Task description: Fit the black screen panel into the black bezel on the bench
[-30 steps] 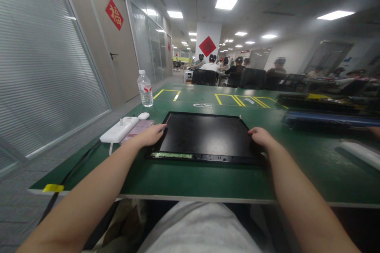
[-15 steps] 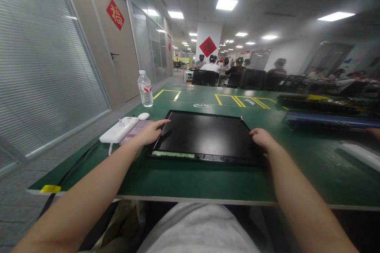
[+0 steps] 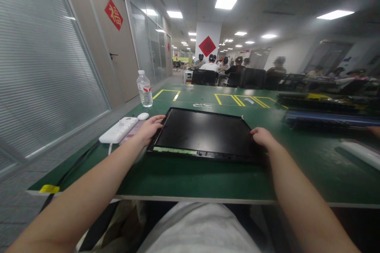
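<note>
A black LCD screen panel (image 3: 204,132) lies face up in front of me, with a green strip (image 3: 175,151) along the left part of its near edge. My left hand (image 3: 150,128) grips the panel's left edge, fingertips at the rim and the other fingers partly hidden beneath. On the opposite side my right hand (image 3: 263,137) is closed around the right edge, its thumb along the rim. The panel's left side looks slightly raised off the green table (image 3: 202,184); whether the right side touches the table is hard to tell.
Left of the panel are a white power strip (image 3: 114,132), a small white oval object (image 3: 143,116) and a water bottle (image 3: 145,89). Dark and blue panels (image 3: 326,120) are stacked at the right, near a white object (image 3: 360,153). Several people sit farther back.
My left hand has shifted from a finger resting over the panel's corner to a grip on its left edge. The panel's left side has risen slightly. My right hand keeps its hold.
</note>
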The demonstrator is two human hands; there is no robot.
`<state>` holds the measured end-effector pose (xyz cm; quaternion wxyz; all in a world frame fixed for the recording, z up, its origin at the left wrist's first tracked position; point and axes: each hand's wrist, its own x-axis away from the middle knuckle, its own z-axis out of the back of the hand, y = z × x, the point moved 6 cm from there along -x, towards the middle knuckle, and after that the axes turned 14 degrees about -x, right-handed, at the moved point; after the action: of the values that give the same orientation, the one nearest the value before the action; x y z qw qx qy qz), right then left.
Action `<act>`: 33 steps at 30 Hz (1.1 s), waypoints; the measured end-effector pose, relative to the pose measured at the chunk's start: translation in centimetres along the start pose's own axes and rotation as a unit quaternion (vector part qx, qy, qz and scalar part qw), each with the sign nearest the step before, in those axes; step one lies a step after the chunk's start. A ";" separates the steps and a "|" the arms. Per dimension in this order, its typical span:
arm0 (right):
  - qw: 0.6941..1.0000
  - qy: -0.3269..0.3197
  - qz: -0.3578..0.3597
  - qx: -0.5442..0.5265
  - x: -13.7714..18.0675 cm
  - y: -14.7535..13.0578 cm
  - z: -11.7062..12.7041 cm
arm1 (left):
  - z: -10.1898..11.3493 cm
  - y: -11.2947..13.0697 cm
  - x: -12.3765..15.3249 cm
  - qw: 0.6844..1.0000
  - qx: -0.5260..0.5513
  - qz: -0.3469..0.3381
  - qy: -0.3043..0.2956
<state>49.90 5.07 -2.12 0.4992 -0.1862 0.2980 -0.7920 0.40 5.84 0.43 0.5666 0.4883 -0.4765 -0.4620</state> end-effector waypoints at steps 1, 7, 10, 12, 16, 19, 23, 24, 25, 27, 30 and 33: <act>1.000 -0.003 -0.003 -0.002 0.0 0.0 -0.1 | 0.0 0.0 -0.1 1.000 0.010 0.003 0.006; 1.000 -0.011 -0.010 0.000 0.2 0.1 -0.2 | 0.0 -0.5 -0.1 0.998 0.023 0.053 0.022; 1.000 -0.019 -0.006 0.003 0.2 0.0 -0.2 | -0.1 -0.5 0.1 0.997 0.022 0.068 0.010; 1.000 -0.017 -0.003 0.010 0.3 -0.1 -0.2 | -0.2 -0.4 0.2 0.997 0.034 0.070 0.003; 1.000 -0.011 -0.004 0.017 0.4 -0.3 0.0 | -0.1 -0.7 -0.2 0.996 0.055 0.071 -0.003; 1.000 -0.008 -0.004 0.014 0.4 -0.3 0.0 | -0.1 -1.0 -0.5 0.996 0.061 0.068 -0.019; 1.000 -0.012 -0.005 0.010 0.2 -0.1 -0.1 | -0.3 -0.8 -0.3 0.995 0.062 0.062 -0.044; 1.000 -0.014 -0.003 0.007 0.2 0.0 -0.1 | -0.4 -0.7 -0.1 0.995 0.055 0.065 -0.045; 1.000 -0.015 0.000 0.004 0.1 0.0 -0.2 | -0.4 -0.7 0.0 0.995 0.046 0.070 -0.046; 1.000 -0.013 0.005 -0.001 0.0 0.1 -0.2 | -0.4 -0.7 0.2 0.995 0.027 0.080 -0.045; 1.000 0.000 0.010 -0.002 -0.2 0.1 -0.1 | -0.4 -0.8 0.2 0.995 0.012 0.085 -0.046; 1.000 0.006 0.016 -0.008 -0.3 0.2 -0.1 | -0.3 -0.9 0.0 0.996 0.001 0.074 -0.042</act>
<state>50.10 5.30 -2.26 0.5086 -0.1809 0.3105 -0.7824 0.64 5.80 -0.43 0.5780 0.4325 -0.5351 -0.4389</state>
